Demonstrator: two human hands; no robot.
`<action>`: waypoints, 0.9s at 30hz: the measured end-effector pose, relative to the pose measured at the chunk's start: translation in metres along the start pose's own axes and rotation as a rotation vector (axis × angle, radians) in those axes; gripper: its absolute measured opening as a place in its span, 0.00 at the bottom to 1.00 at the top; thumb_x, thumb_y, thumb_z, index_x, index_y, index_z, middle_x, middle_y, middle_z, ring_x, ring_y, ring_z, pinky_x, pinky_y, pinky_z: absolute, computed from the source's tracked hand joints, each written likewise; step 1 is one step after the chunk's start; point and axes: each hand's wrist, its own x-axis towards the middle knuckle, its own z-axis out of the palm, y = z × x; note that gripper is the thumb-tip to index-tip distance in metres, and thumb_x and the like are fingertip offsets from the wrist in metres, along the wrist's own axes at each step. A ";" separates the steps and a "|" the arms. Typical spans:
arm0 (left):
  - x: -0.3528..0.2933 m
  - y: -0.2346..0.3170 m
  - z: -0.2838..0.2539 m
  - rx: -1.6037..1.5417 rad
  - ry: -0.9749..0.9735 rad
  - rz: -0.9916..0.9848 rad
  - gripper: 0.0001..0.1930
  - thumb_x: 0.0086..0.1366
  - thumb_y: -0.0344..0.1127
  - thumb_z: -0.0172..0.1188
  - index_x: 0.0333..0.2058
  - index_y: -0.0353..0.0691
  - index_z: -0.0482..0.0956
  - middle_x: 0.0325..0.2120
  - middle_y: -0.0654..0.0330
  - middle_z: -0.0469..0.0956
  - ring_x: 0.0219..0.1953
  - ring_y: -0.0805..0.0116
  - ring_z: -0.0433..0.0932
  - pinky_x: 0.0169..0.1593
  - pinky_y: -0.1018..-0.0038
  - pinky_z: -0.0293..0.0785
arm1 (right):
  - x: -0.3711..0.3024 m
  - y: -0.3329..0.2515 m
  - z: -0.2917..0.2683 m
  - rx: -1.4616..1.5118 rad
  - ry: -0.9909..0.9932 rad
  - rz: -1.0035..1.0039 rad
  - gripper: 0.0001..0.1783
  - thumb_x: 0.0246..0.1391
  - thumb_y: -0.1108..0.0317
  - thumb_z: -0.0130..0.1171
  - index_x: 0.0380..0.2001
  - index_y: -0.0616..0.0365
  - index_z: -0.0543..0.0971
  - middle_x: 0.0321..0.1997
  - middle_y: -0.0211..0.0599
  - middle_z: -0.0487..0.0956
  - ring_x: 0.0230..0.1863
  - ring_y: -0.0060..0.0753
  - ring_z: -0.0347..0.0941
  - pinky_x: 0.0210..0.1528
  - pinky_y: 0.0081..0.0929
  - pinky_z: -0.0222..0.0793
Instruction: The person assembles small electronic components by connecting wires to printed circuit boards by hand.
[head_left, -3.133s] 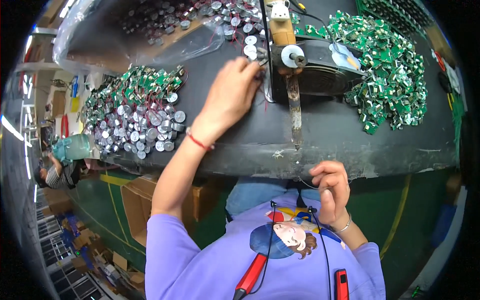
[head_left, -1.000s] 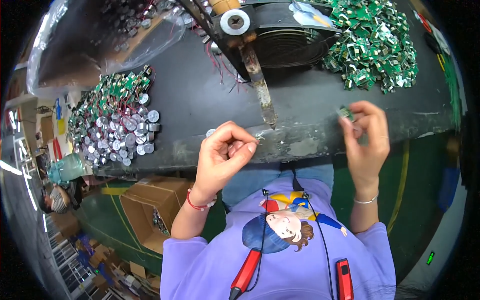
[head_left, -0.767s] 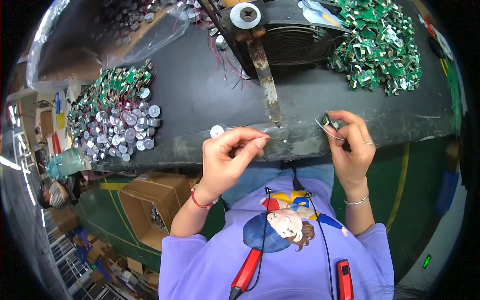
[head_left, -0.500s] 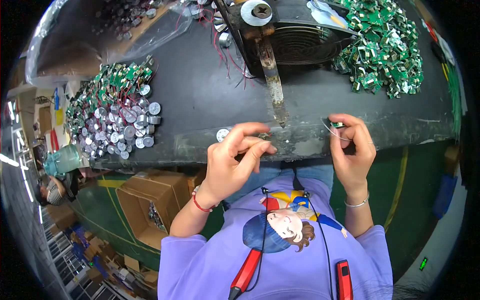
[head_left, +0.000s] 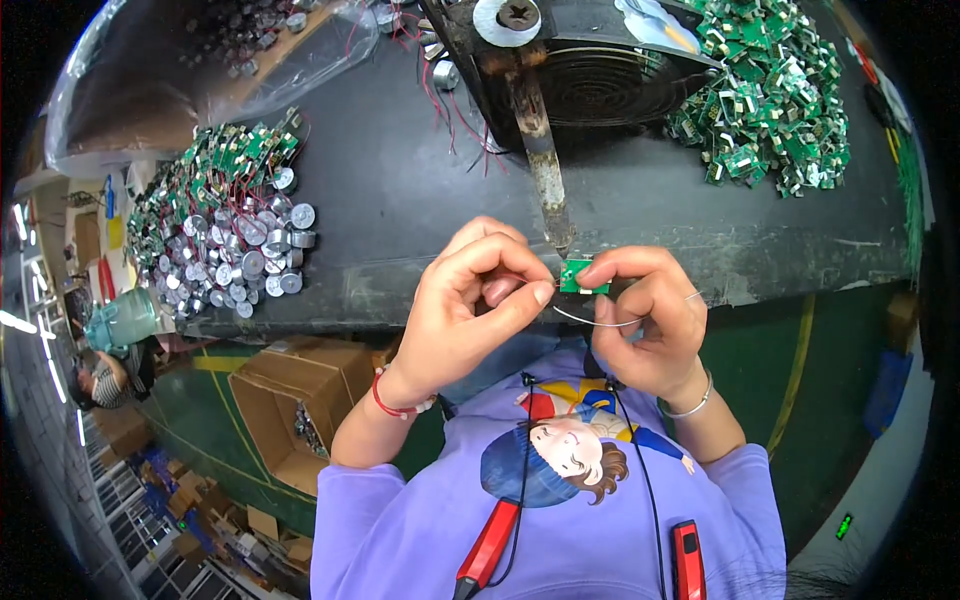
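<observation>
A small green circuit board (head_left: 578,277) is pinched in my right hand (head_left: 655,320), just under the tip of the soldering iron (head_left: 548,175). A thin silvery solder wire (head_left: 585,321) also runs through that hand, its free end curving left below the board. Close beside the board's left edge, my left hand (head_left: 470,305) has thumb and index finger pressed together on a thin wire lead that reaches toward the board. Whatever hangs from this lead is hidden inside the curled fingers.
A heap of round metal motors (head_left: 245,260) wired to green boards lies at the left. More bare boards (head_left: 765,100) are piled at the far right. Behind the iron stands a dark fan (head_left: 610,90); a plastic-lined box (head_left: 210,90) sits far left, an open carton (head_left: 300,410) below.
My right hand has come left with the board and solder wire to beneath the iron tip. My left hand has shifted slightly right, and the single motor beside it is out of sight.
</observation>
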 end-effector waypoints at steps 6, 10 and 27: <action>0.008 0.005 -0.002 -0.276 -0.067 -0.087 0.04 0.59 0.23 0.58 0.32 0.34 0.72 0.36 0.63 0.70 0.33 0.83 0.67 0.36 0.85 0.65 | 0.014 -0.001 -0.004 0.023 -0.029 -0.080 0.08 0.38 0.81 0.58 0.18 0.59 0.68 0.35 0.46 0.79 0.29 0.34 0.75 0.31 0.26 0.71; 0.010 0.009 -0.002 -0.392 -0.080 -0.194 0.04 0.61 0.23 0.57 0.33 0.35 0.70 0.35 0.63 0.71 0.35 0.83 0.69 0.38 0.85 0.67 | 0.018 0.003 -0.004 -0.011 0.004 -0.116 0.08 0.38 0.80 0.57 0.19 0.59 0.69 0.32 0.45 0.79 0.31 0.38 0.76 0.34 0.29 0.72; 0.006 0.011 0.010 -0.401 0.061 -0.122 0.05 0.60 0.21 0.56 0.33 0.34 0.70 0.36 0.64 0.70 0.32 0.87 0.68 0.32 0.89 0.63 | 0.023 -0.003 0.011 -0.119 0.091 -0.168 0.07 0.35 0.81 0.59 0.18 0.59 0.71 0.34 0.40 0.75 0.31 0.36 0.72 0.32 0.28 0.69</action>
